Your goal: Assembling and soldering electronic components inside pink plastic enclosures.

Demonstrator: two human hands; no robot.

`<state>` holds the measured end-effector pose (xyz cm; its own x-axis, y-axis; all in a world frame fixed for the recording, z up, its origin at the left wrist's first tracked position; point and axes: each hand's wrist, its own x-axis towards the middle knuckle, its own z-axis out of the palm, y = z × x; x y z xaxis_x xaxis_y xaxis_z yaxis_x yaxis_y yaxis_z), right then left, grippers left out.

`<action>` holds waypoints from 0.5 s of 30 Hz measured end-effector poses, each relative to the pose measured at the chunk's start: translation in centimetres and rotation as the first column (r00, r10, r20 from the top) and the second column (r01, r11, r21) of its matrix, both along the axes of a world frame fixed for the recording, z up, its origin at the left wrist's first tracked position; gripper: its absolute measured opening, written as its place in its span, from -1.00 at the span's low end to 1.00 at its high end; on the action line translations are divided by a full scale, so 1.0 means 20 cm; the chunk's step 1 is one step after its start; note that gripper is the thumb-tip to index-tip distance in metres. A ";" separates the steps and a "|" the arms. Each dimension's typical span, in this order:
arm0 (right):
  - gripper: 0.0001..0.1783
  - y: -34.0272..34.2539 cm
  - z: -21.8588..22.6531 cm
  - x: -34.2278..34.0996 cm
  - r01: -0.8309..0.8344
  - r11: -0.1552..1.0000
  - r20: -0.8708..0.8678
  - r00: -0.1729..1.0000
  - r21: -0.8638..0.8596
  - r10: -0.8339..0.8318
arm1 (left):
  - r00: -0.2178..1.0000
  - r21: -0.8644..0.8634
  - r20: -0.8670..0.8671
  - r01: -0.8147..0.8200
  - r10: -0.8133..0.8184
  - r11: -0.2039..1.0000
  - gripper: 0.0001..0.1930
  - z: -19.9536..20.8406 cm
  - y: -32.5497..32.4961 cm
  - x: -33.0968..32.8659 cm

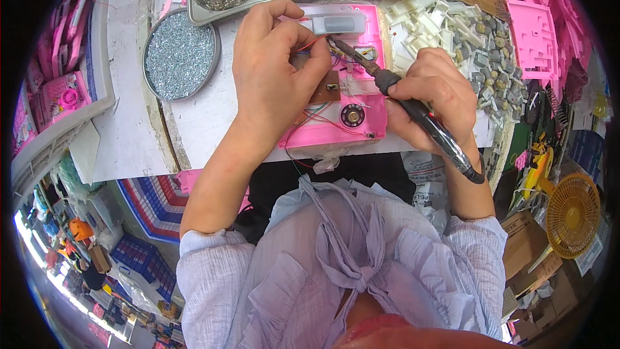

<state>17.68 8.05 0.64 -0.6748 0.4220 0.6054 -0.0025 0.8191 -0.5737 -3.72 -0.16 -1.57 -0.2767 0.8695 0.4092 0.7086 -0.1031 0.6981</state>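
Pink panel (378, 105), fitted with a round speaker (352, 115): lay on the white worktable (123, 123). Left hand (274, 68): over the panel's left side, finger and thumb pinched on a thin red wire (314, 42). Right hand (439, 100): right of the panel, closed around a soldering iron (387, 81) whose tip stood over the panel. Round dish (212, 79) of small silvery parts (177, 58): stood left of the panel.

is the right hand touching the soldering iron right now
Touching: the head view plainly shows the right hand wrapped around the soldering iron, gripping its black handle with no gap between them.
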 end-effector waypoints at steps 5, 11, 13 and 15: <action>-0.62 0.00 -0.01 0.00 -0.004 1.000 -0.010 1.000 -0.009 0.003 | 1.000 0.002 -0.006 -0.005 0.005 1.000 -0.87 0.00 0.00 0.00; -0.63 0.00 0.02 0.03 -0.015 1.000 -0.015 1.000 -0.009 0.015 | 1.000 0.000 -0.010 -0.005 0.005 1.000 -0.86 0.00 0.00 0.00; -0.63 -0.01 0.03 0.05 -0.016 1.000 -0.026 1.000 -0.027 0.016 | 1.000 -0.009 0.001 -0.005 0.005 1.000 -0.87 0.00 0.00 0.00; -0.63 -0.01 0.04 0.07 0.002 1.000 -0.029 1.000 -0.014 -0.002 | 1.000 -0.005 -0.010 -0.006 0.006 1.000 -0.87 0.00 0.00 0.00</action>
